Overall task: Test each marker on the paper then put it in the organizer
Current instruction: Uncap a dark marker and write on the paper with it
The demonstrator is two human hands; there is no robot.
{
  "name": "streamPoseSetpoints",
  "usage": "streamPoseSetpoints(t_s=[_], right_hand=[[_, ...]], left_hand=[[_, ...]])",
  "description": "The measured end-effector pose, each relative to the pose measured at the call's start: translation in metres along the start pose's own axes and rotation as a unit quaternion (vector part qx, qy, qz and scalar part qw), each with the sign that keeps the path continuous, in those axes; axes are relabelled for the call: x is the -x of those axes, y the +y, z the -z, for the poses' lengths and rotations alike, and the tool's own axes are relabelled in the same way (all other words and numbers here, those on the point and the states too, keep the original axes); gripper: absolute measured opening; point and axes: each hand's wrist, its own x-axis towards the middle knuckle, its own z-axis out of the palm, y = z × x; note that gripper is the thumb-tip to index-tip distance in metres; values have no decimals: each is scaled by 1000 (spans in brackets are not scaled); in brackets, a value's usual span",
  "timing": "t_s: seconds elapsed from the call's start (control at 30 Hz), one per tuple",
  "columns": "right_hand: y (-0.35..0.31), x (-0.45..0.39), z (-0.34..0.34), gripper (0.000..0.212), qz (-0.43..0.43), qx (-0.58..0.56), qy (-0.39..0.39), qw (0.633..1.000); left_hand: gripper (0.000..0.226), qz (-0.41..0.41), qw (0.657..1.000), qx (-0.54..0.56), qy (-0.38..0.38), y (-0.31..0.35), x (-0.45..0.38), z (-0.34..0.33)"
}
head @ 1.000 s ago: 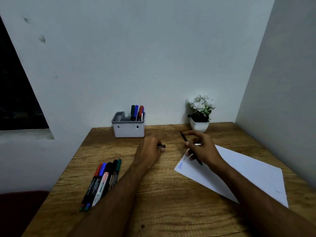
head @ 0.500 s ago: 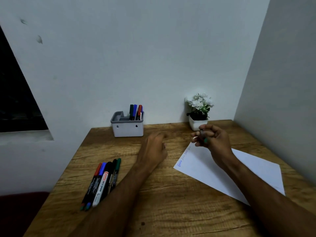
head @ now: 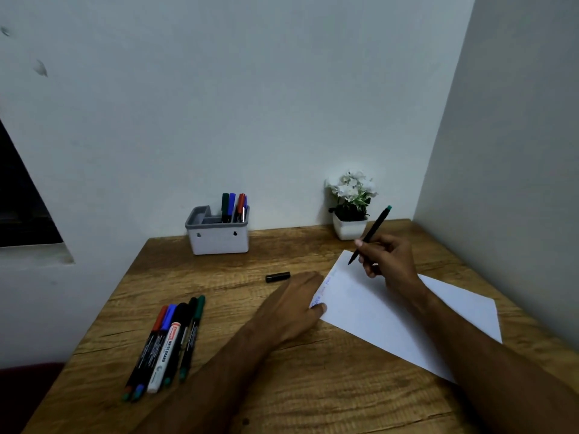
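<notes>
Item: marker (head: 369, 235), uncapped, pinched by right hand (head: 387, 261); tip apparently touching paper (head: 407, 311), right of centre. Left hand (head: 294, 305) fingers flat, steadying. Next: test stroke, recap.

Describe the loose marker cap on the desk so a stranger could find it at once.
Start at the white organizer against the back wall of the wooden desk. Come toward the near edge and slightly right, to the bare wood just beyond the left hand. There lies the cap: a short black cylinder on its side, alone, far stubbier than the full-length markers grouped at the desk's left.
</notes>
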Motion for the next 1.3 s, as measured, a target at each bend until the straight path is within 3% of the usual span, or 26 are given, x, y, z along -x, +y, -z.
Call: streamPoseSetpoints(t_s=[0.27, 0.37, 0.53, 0.7, 1.03, 1.17, 1.3], right_hand=[[12, -16, -8, 3, -20, 84, -48, 995], [13, -20, -11, 16, -28, 120, -66, 990], [21, -28, -14, 16, 15, 196, -98, 976], [29, -31, -14, 4, 47, 246, -75, 965], [35, -34, -13, 9, 60, 270, -86, 957], [33, -33, -14, 20, 63, 284, -100, 951], [33, -33, -14, 14, 55, 281, -90, 954]], left_hand=[[62, -1, 1000, -13, -15, -2, 0, -1], [63, -1, 1000, -11, -13, -2, 0, -2], [64, 2, 1000, -5, -17, -3, -1, -2], [61, -6, 1000, -3, -18, -1, -1, 0], [61, -11, 1000, -8, -18, -3, -1, -1], [61, -8, 1000, -5, -21, -4, -3, -2], [61, -11, 1000, -7, -19, -4, -4, -3]])
